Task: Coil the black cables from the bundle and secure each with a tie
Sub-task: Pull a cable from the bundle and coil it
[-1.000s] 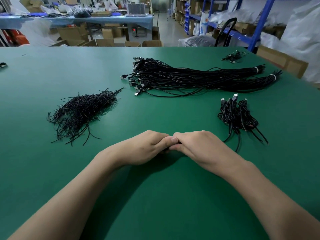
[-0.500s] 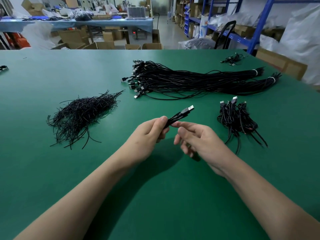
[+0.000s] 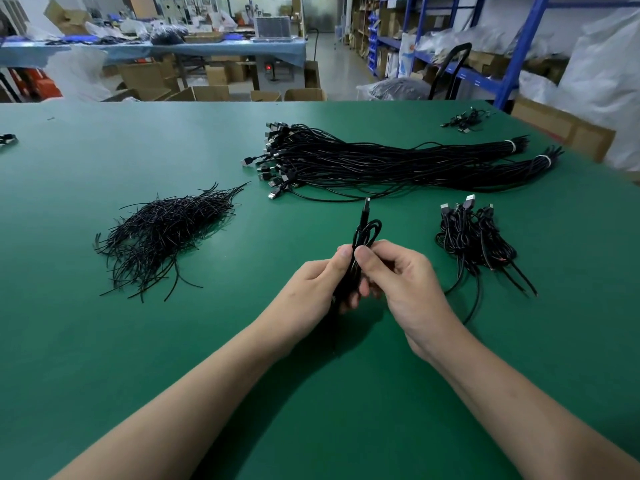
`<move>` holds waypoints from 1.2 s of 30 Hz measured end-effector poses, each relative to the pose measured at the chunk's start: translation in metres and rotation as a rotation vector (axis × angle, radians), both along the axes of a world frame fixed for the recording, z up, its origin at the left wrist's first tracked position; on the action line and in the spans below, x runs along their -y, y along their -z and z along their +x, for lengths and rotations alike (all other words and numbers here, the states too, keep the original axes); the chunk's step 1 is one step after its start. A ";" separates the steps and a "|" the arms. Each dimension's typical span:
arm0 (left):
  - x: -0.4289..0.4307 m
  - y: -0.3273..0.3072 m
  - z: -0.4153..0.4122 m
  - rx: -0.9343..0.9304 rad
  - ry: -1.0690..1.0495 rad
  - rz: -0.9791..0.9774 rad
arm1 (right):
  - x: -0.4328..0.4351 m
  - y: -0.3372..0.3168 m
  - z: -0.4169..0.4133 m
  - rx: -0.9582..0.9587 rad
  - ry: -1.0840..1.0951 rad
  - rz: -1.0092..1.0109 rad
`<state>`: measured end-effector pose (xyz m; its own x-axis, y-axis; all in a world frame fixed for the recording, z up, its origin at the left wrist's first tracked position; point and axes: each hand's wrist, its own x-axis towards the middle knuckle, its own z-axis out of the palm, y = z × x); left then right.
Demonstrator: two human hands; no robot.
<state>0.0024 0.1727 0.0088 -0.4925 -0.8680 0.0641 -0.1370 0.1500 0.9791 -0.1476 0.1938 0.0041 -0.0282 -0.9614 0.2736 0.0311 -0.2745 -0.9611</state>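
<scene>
At table centre, your left hand and right hand both curl round one folded black cable, thumbs pinching its loops, plug pointing to twelve o'clock. If either thumb eases, the loops will likely spring apart. The ties lie at ten o'clock and the bundle at twelve, so a one-handed reach risks unravelling.

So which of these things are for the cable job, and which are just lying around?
For the job: black coiled cable, held by left hand and right hand; long black cable bundle; pile of thin black ties; heap of finished black coils.
Just lying about: small black tangle far back right; brown cardboard boxes; blue metal shelves.
</scene>
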 end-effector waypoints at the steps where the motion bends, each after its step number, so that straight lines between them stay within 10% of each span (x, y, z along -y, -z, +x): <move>1: 0.000 0.000 0.001 0.038 -0.018 -0.028 | 0.001 0.000 -0.001 -0.038 0.018 -0.007; 13: 0.007 -0.011 0.011 -0.034 -0.370 -0.392 | -0.004 0.004 0.007 -0.203 -0.122 0.124; 36: 0.009 -0.006 0.011 -0.400 -0.379 -0.279 | -0.011 -0.001 0.014 -0.255 -0.290 0.183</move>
